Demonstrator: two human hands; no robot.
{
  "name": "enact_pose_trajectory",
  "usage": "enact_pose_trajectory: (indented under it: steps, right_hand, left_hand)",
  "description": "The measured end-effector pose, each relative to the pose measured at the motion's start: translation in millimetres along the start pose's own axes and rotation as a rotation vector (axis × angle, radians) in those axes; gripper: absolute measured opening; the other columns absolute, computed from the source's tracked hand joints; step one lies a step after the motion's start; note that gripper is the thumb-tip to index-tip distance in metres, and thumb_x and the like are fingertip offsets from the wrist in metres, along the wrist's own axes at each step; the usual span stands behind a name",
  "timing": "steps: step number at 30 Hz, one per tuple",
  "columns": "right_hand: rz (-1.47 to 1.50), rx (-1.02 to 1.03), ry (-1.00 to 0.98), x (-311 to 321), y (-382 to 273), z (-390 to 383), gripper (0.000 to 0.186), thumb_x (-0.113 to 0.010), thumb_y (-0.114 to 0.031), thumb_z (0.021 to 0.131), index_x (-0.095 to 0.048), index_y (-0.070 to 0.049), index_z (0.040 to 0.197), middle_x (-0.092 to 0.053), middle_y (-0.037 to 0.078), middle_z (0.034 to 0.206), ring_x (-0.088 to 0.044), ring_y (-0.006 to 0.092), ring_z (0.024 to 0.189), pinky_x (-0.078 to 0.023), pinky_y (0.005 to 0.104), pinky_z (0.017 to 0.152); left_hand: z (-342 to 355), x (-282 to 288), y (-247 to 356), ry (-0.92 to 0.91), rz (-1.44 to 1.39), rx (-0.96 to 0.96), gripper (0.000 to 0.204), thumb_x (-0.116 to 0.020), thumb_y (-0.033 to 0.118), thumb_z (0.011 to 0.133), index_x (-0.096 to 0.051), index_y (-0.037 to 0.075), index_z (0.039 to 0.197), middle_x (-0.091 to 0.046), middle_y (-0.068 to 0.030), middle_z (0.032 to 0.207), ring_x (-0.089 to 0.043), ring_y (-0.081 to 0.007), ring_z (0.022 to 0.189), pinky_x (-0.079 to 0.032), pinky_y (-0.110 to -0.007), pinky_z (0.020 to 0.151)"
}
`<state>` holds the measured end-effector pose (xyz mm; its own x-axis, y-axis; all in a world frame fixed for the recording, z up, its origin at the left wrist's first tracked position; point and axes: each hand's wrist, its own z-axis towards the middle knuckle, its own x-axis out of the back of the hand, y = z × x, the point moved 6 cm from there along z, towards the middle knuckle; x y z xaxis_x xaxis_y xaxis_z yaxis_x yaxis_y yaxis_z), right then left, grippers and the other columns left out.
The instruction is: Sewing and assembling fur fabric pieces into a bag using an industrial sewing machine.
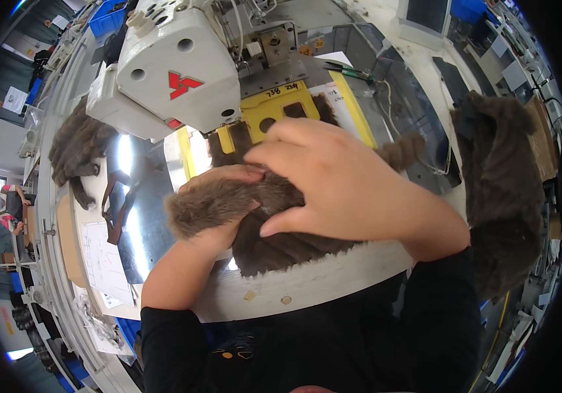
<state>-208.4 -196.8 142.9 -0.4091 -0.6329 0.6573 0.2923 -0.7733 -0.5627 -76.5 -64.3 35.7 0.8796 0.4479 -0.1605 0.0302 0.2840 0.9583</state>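
Observation:
A brown fur piece [212, 204] lies bunched up in front of the sewing machine, one lighter tuft folded over my left hand. My left hand [220, 237] grips it from beneath, its fingers partly covered by the fur. Over the top reaches my right hand [333, 177], fingers and thumb curved around the same fur, fingertips close to the left hand's. Darker fur [287, 252] hangs below both hands to the white table edge. Just beyond the hands is a yellow template plate [279, 105] with cut-outs, brown fur showing under it.
The white sewing machine head [176, 72] stands at the upper left. More brown fur lies in a pile [78, 144] at left and a large heap [500, 190] at right. Green-handled snips [349, 71] rest behind the template. Brown straps [116, 203] lie on the shiny plate.

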Motion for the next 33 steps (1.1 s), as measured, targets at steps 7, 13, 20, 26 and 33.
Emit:
enact_pose_trajectory:
  steps: [7,13,20,26,33]
  right_hand:
    - [-0.117,-0.193,-0.405,-7.3,17.1,0.0,0.036,-0.077,-0.034,0.087,-0.068,0.0,0.081,-0.066,0.017,0.083,-0.067,0.04,0.086,-0.053,0.0475,0.078]
    - [-0.174,-0.188,-0.353,1.0,15.9,-4.1,0.014,-0.072,-0.014,0.078,-0.067,-0.001,0.08,-0.067,0.015,0.084,-0.067,0.0384,0.086,-0.053,0.0474,0.076]
    - [-0.184,-0.148,-0.429,-0.7,13.0,-4.5,0.01,-0.07,-0.01,0.076,-0.065,-0.002,0.08,-0.067,0.014,0.084,-0.067,0.0379,0.086,-0.053,0.0486,0.076]
    - [-0.176,-0.144,-0.411,-5.5,9.1,-2.6,0.015,-0.074,-0.015,0.078,-0.065,-0.003,0.079,-0.067,0.012,0.083,-0.068,0.0366,0.084,-0.053,0.0478,0.071]
    - [-0.195,-0.157,-0.223,-19.5,1.7,-0.8,0.025,-0.079,-0.023,0.082,-0.065,-0.003,0.084,-0.061,0.012,0.081,-0.066,0.0361,0.076,-0.053,0.0453,0.068]
  left_hand:
    - [12.4,9.6,44.6,-0.035,0.06,-0.23,0.057,-0.094,0.028,0.078,-0.066,-0.002,0.117,-0.07,-0.0194,0.117,-0.069,-0.0297,0.111,-0.057,-0.042,0.099]
    - [13.8,23.8,74.1,-0.024,0.161,-0.435,0.063,-0.1,0.035,0.066,-0.071,-0.005,0.105,-0.073,-0.0169,0.101,-0.072,-0.0253,0.09,-0.056,-0.035,0.078]
    - [16.4,14.3,87.6,-0.219,0.266,-0.565,0.047,-0.099,0.022,0.065,-0.075,-0.004,0.097,-0.071,-0.0152,0.092,-0.068,-0.0252,0.079,-0.053,-0.035,0.071]
    - [10.5,15.0,90.6,-0.091,0.187,-0.547,0.032,-0.091,0.005,0.069,-0.073,-0.004,0.093,-0.069,-0.0139,0.09,-0.066,-0.0224,0.078,-0.051,-0.033,0.07]
    - [9.1,8.3,62.3,0.077,0.03,-0.128,0.042,-0.09,0.018,0.082,-0.07,-0.003,0.113,-0.075,-0.0108,0.112,-0.07,-0.0183,0.102,-0.056,-0.034,0.093]
